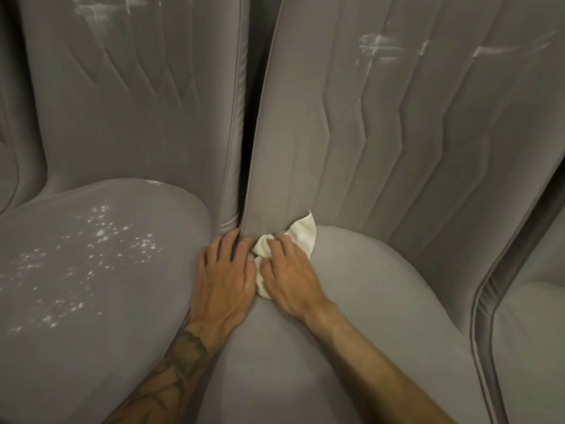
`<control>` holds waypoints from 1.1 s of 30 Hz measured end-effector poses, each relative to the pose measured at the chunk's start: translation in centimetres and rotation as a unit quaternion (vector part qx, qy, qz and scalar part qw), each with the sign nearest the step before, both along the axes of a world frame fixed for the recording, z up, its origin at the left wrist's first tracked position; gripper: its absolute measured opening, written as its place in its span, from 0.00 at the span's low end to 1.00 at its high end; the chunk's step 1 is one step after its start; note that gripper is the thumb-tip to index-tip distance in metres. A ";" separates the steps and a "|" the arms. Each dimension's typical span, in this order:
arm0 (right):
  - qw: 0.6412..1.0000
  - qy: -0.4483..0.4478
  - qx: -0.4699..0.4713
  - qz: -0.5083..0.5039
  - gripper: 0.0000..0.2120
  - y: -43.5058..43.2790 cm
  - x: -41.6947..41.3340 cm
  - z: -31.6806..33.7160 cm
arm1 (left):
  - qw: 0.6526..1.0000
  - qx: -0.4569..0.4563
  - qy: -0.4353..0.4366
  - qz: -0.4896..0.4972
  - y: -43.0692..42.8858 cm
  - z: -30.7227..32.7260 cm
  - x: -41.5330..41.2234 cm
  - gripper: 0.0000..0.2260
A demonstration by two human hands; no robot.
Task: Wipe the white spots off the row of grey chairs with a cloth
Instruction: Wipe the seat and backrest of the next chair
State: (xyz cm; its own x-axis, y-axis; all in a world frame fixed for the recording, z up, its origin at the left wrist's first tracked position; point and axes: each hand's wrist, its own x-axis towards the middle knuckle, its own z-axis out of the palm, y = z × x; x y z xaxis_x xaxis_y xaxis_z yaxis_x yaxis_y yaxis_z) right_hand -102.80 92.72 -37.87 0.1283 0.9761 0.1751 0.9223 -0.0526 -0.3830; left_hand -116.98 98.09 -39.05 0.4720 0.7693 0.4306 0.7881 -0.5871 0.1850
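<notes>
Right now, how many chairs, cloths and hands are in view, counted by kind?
Chairs: 4 (left chair, middle chair, left-edge chair and right-edge chair, the last two only partly in view)
Cloths: 1 (white cloth)
Hands: 2 (left hand, right hand)
Total: 7

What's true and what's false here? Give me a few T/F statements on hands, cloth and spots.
1. The right hand holds the cloth at the rear corner of the right seat. True.
2. The left seat is spotless. False: white spots are scattered over it.
3. The left hand holds a second cloth. False: it rests bare by the gap between the chairs.
4. White smears mark the right backrest. True.
</notes>
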 end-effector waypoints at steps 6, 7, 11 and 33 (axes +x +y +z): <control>0.984 0.001 -0.029 -0.176 0.20 -2.9 8.6 1.5 | 1.000 -0.011 0.009 -0.004 -0.3 0.4 0.0 0.21; 0.977 0.006 -0.024 -0.211 0.22 -3.8 9.5 1.8 | 1.000 -0.009 0.008 -0.005 -0.2 0.5 0.1 0.21; 0.959 0.073 0.097 -0.257 0.25 -6.7 9.8 2.6 | 1.000 -0.011 0.023 -0.005 -0.3 0.8 0.2 0.22; 0.774 -0.366 0.387 -0.343 0.25 1.9 25.4 22.9 | 0.943 0.297 -0.101 -0.109 14.9 20.6 16.3 0.32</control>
